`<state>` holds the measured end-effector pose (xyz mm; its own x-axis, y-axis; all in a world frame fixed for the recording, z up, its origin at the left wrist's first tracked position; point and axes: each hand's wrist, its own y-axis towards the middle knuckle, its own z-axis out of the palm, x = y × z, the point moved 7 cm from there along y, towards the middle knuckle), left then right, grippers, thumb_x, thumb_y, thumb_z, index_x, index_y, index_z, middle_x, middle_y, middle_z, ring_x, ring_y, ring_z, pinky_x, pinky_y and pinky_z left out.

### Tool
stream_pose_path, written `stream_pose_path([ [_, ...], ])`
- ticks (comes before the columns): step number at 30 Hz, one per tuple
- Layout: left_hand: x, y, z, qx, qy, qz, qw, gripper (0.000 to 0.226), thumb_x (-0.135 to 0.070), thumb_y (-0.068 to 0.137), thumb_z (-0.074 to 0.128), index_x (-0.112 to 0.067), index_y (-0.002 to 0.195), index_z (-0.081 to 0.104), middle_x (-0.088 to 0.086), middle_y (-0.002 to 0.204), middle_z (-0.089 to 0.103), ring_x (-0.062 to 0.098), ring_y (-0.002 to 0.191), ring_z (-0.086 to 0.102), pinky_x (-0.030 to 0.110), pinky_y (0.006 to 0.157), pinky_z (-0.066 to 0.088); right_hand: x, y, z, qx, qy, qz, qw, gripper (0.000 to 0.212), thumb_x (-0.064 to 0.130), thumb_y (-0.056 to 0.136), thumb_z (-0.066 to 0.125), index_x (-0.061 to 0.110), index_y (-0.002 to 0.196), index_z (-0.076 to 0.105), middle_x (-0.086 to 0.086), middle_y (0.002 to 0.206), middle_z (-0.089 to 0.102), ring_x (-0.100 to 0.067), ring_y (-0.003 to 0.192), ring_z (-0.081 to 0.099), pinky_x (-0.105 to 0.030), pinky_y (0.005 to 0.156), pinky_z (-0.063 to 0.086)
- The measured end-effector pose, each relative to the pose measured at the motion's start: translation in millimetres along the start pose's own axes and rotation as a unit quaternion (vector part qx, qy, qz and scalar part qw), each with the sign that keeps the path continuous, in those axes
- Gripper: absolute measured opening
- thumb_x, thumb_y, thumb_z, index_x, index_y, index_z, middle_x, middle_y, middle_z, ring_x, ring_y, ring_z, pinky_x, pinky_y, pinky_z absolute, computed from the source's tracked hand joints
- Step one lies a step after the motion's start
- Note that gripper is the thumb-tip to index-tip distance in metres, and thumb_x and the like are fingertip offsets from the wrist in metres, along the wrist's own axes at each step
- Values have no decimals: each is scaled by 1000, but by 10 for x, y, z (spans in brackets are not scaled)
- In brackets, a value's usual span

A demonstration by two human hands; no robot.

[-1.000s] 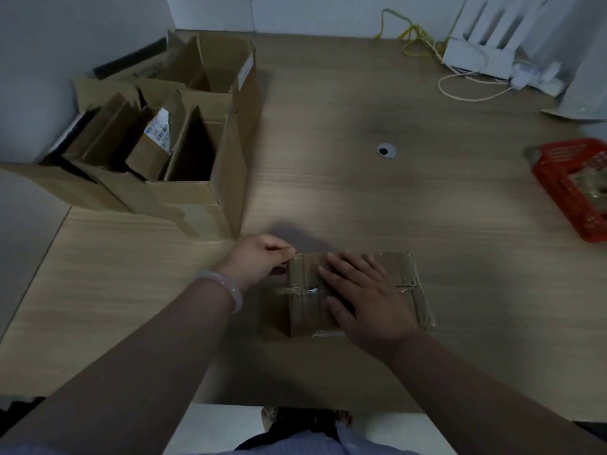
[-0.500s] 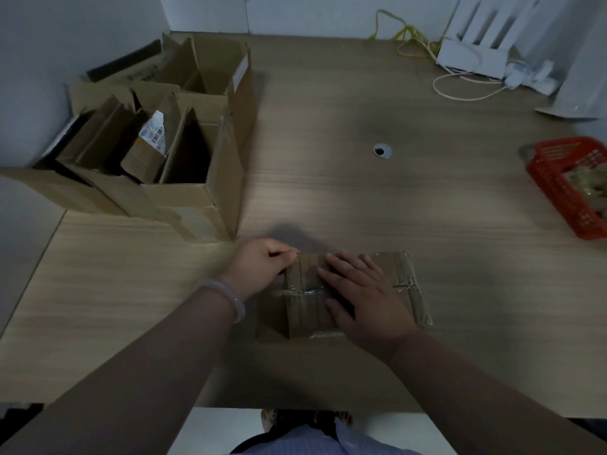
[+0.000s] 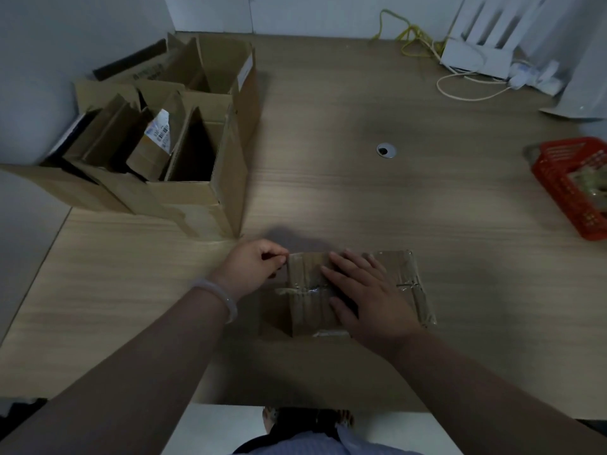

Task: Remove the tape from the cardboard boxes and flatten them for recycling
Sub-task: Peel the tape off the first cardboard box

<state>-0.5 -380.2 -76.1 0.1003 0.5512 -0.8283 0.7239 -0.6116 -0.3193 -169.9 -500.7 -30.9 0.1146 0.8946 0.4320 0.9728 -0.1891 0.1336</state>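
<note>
Head view: a small taped box [image 3: 308, 310] lies flat on the wooden table [image 3: 361, 198], in the lower middle of the frame, near the table's near edge. Shiny clear tape [image 3: 305, 290] runs across its top from left to right, and more tape shows along its right side and near edge.

The left hand [image 3: 253, 267], with a pale bracelet [image 3: 226, 298] on the wrist, is at the box's upper left corner. Its fingers are curled in, and thumb and forefinger pinch together right at that corner. Whether they hold tape or only cardboard is too small to tell.

The right hand [image 3: 368, 297] lies palm down on the middle of the box. Its fingers are straight, slightly spread, and press flat on the top, pointing to the upper left.

In the upper left of the frame a group of open boxes [image 3: 197, 198] stands upright, with folded cardboard tucked inside. A round cable hole [image 3: 386, 150] sits in the table above and right of the small box. A red basket [image 3: 571, 188] is at the right edge, well apart from the hands. In the upper right are a white device [image 3: 476, 57], a yellow cable [image 3: 410, 34] and a white cable [image 3: 466, 93].
</note>
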Motion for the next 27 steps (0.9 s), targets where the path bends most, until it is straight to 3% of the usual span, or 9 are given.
stream_pose_path([
  [4, -93, -54, -36, -28, 90, 71, 993, 13, -7, 85, 67, -12, 95, 73, -8, 78, 66, 4, 71, 59, 12, 71, 46, 2, 0, 6, 1, -1, -2, 1000, 46, 33, 87, 58, 22, 132, 58, 1, 144, 48, -19, 138, 37, -47, 115, 27],
  [9, -303, -160, -56, -65, 169, 188, 965, 12, -2, 83, 64, -9, 90, 71, 6, 87, 63, 20, 82, 59, 28, 77, 45, 1, 6, 17, 4, -9, 1, 1000, 46, 33, 87, 58, 23, 132, 57, 1, 145, 47, -19, 139, 36, -45, 115, 26],
  [13, -343, -151, -19, -63, 208, 217, 952, 12, -3, 86, 58, -10, 89, 66, 6, 91, 59, 24, 88, 56, 32, 79, 43, -1, -2, 23, 11, -12, 0, 1000, 47, 32, 88, 59, 23, 133, 57, 1, 145, 46, -18, 139, 35, -45, 116, 25],
  [23, -392, -157, -41, -86, 168, 252, 949, 12, 0, 84, 59, -12, 82, 63, -4, 83, 56, 19, 83, 55, 30, 76, 42, -1, 2, 18, 12, -7, 6, 1000, 47, 33, 87, 58, 23, 133, 56, 2, 146, 46, -19, 139, 35, -47, 114, 27],
  [27, -436, -193, -76, -83, 125, 248, 957, 13, -6, 84, 58, -18, 83, 62, -7, 82, 56, 5, 79, 51, 16, 74, 39, -19, 23, 32, 16, -6, 10, 1000, 47, 34, 88, 57, 24, 134, 56, 3, 147, 44, -18, 140, 34, -47, 115, 26],
])
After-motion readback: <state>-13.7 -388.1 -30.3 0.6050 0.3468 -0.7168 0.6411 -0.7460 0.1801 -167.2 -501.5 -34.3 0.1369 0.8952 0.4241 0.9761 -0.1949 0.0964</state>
